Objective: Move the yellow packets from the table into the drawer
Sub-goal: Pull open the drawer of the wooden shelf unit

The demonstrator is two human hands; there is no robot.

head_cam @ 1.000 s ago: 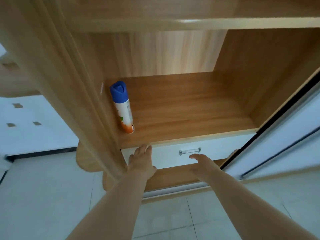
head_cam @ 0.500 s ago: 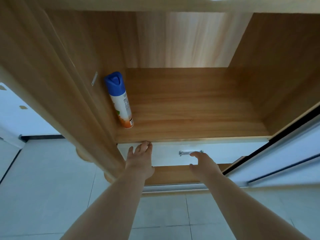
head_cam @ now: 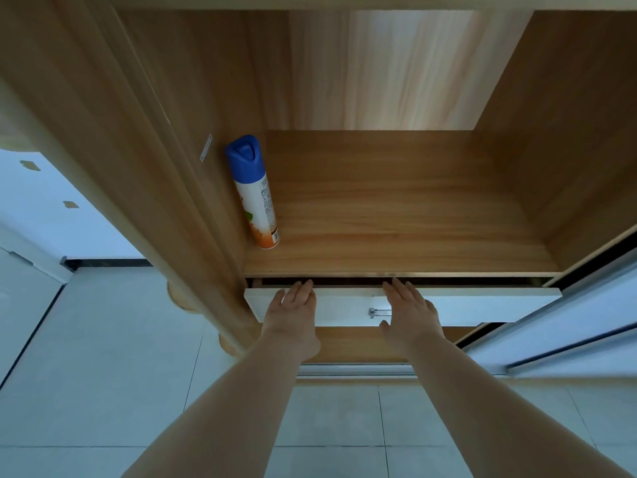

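Note:
A white drawer point(head_cam: 482, 305) with a metal handle point(head_cam: 379, 312) sits under the wooden shelf of the wardrobe. It stands out a little, leaving a narrow dark gap along its top. My left hand point(head_cam: 293, 315) lies flat on the drawer front near its left end, fingers straight and reaching the top edge. My right hand point(head_cam: 410, 312) lies flat on the front just right of the handle, fingers straight too. Neither hand holds anything. No yellow packets or table are in view, and the drawer's inside is hidden.
A spray can point(head_cam: 253, 191) with a blue cap stands at the left of the wooden shelf point(head_cam: 413, 215). A sliding door point(head_cam: 568, 322) with its rail runs at the right. Pale floor tiles point(head_cam: 103, 357) lie below, and the wardrobe's side panel point(head_cam: 138, 167) rises at left.
Both hands have moved up onto the drawer front with fingers flat. The drawer now stands slightly out with a dark gap at its top. The view has moved closer.

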